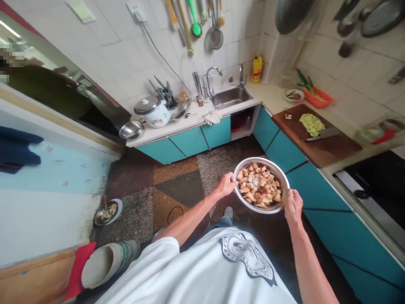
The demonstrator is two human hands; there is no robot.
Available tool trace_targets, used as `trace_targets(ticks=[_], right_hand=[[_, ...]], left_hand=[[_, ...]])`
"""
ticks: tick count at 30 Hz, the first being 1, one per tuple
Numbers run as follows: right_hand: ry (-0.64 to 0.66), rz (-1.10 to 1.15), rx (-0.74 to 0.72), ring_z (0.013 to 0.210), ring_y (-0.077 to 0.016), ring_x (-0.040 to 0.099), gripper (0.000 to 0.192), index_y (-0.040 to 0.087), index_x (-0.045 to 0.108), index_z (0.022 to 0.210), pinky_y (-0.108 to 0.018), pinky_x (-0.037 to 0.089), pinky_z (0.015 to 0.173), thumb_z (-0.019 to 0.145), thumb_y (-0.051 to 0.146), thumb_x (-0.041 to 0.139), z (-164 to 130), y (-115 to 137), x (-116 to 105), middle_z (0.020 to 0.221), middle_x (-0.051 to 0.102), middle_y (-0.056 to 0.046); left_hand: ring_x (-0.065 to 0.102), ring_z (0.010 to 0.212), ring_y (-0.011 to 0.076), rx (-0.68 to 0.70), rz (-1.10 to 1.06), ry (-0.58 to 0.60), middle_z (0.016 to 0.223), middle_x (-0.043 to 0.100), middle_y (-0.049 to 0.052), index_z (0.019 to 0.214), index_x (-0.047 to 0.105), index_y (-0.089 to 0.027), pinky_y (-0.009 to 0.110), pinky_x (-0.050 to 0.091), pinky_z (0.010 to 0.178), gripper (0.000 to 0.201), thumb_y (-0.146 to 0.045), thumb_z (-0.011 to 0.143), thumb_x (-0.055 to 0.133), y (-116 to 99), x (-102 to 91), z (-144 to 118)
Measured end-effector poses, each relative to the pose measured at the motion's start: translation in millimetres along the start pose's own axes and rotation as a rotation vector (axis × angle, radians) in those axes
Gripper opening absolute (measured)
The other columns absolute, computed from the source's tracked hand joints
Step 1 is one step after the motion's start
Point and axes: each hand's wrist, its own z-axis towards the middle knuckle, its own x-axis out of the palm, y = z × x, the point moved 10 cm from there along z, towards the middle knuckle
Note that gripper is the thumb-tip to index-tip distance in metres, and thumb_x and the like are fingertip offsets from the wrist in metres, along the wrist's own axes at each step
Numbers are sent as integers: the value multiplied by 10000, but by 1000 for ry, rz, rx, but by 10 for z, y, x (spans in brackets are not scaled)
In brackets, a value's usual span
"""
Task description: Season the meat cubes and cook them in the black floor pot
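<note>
Between my two hands I hold a round metal bowl (247, 207) out in front of me, above the floor. Chunks of pale and browned meat (261, 183) fill it, with a patch of whitish powder or grains on top. My left hand (226, 185) is closed on the bowl's left rim. On the opposite side, my right hand (293, 204) grips the rim, its fingers partly hidden. The bowl is tilted slightly towards me.
Ahead stands a counter with a sink (232, 98), a white pot (155, 112) and a steel bowl (131, 129). At right, a cutting board (335, 150) bears sliced greens (311, 123) and a knife (325, 134); a stove (376, 177) adjoins. A bucket (98, 266) and a dish (107, 213) sit on the floor.
</note>
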Motion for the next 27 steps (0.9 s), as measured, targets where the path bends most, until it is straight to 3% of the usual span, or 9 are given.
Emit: trace_targets(ticks=[2,5,9,11,13,16,27], right_hand=[[-21,-38,-47,654,-175,464,562,256,543,791,-323,369,600,978,783,594,222,225,284,670,531,25],[132,-8,-51,618,-169,439,570,257,554,813,-324,355,581,977,801,584,538,507,881,640,511,35],[110,-44,-134,669,-172,438,576,262,508,773,-322,347,601,991,793,559,970,950,1396,669,496,29],[226,-33,-139,672,-179,449,578,265,517,798,-325,360,604,995,807,550,1221,1105,1733,676,510,26],[326,-7,-127,667,-183,452,585,269,525,822,-327,375,604,989,830,555,1532,1237,2023,675,521,26],[295,-5,-157,699,-192,458,596,275,507,816,-327,392,625,990,844,551,2135,1508,2259,686,522,20],[536,-40,-260,719,-174,445,615,251,537,852,-334,371,649,994,850,555,4187,2569,3390,753,539,21]], left_hand=[[627,583,138,-28,-28,-38,684,596,-49,779,505,-226,231,466,555,221,-231,791,726,-8,-249,194],[634,589,145,-38,-56,-107,721,607,-39,782,504,-226,245,476,560,222,-238,783,725,-50,-603,469],[630,581,147,-73,-82,-173,721,626,-33,803,529,-227,245,475,541,187,-261,788,713,-50,-970,837],[604,582,140,-56,-72,-231,688,585,-44,778,519,-230,236,465,534,202,-282,780,715,-78,-1116,1061],[604,590,146,-57,-99,-255,676,555,-53,762,494,-237,244,487,537,244,-325,778,721,-109,-1168,1343],[626,613,163,-99,-137,-277,679,566,-49,762,477,-243,261,518,548,286,-372,774,732,-202,-1155,1843],[547,608,130,-221,-121,-509,665,533,-70,750,497,-229,242,430,603,287,-286,806,773,-922,-1322,3458]])
